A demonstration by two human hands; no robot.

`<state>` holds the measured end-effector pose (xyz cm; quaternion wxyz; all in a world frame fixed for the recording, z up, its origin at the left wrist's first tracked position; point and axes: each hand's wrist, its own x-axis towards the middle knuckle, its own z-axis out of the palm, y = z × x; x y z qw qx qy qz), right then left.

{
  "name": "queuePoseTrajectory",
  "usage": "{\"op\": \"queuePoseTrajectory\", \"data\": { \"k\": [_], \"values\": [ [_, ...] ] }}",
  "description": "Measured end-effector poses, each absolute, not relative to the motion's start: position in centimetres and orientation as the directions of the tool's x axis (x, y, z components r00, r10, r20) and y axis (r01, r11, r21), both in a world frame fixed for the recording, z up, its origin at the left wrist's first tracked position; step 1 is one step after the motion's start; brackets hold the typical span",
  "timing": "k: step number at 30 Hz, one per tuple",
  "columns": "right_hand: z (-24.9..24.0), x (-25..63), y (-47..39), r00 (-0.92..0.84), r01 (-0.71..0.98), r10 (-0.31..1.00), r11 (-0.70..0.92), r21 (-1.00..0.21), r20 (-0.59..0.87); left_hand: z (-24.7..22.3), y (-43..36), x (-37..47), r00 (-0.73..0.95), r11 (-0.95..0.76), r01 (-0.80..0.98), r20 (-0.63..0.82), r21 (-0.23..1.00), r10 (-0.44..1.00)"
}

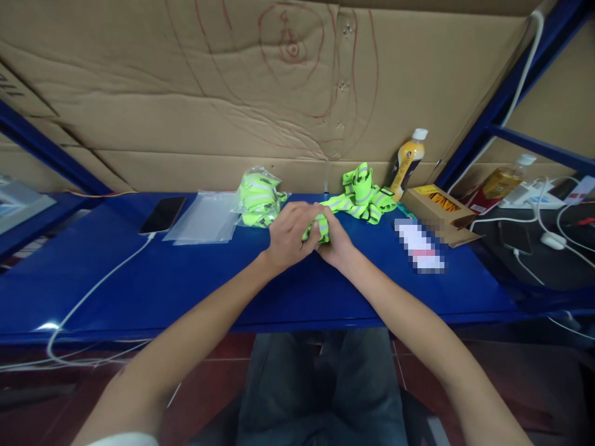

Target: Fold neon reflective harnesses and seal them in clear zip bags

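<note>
My left hand (294, 232) and my right hand (335, 238) meet over the middle of the blue table (307, 291). Between them is a fluorescent yellow-green reflective strap (323, 228), bunched or rolled, with much of it hidden by my fingers. Both hands are closed around it. From my hands the band seems to run back to a loose heap of the same strap (365, 195), which has silvery stripes. Left of my hands, a clear bag holding more yellow-green strap (259, 197) lies beside a stack of flat clear plastic bags (204, 217).
A phone (162, 215) with a white cable lies at left. At right stand a yellow drink bottle (409, 161) and an open cardboard box (441, 207) with orange packets, near a blurred-out white item (418, 246). A cardboard wall (223, 124) closes off the back.
</note>
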<state>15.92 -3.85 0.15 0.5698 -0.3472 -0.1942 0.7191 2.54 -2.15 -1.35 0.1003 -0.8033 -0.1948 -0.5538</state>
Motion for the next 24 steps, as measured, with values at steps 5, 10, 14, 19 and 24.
{"op": "queuePoseTrajectory", "data": {
  "k": [5,10,14,19,24],
  "values": [
    [0.1,15.5,-3.5,0.24,-0.614,0.965,0.066,-0.787,-0.106,-0.4,-3.5,5.0,-0.061,-0.725,0.33,0.781,0.604,0.622],
    [-0.2,16.0,-3.1,0.463,-0.211,0.813,0.488,-0.847,0.353,-0.2,-3.4,6.0,-0.144,-0.427,-0.186,0.406,0.885,0.903],
    [-0.3,16.7,-3.0,0.526,0.182,0.668,0.515,-0.838,0.526,0.7,-4.1,6.0,-0.016,-0.101,-0.49,0.107,0.866,0.994],
    [-0.5,17.2,-2.7,0.509,0.314,0.631,0.497,-0.809,0.586,1.8,-4.6,5.5,0.247,0.226,-0.447,-0.123,0.866,0.961],
    [-0.5,17.0,-2.3,0.47,0.026,0.771,0.474,-0.88,0.43,1.4,-4.6,5.6,0.149,0.054,-0.401,0.007,0.914,0.989]
  ]
}}
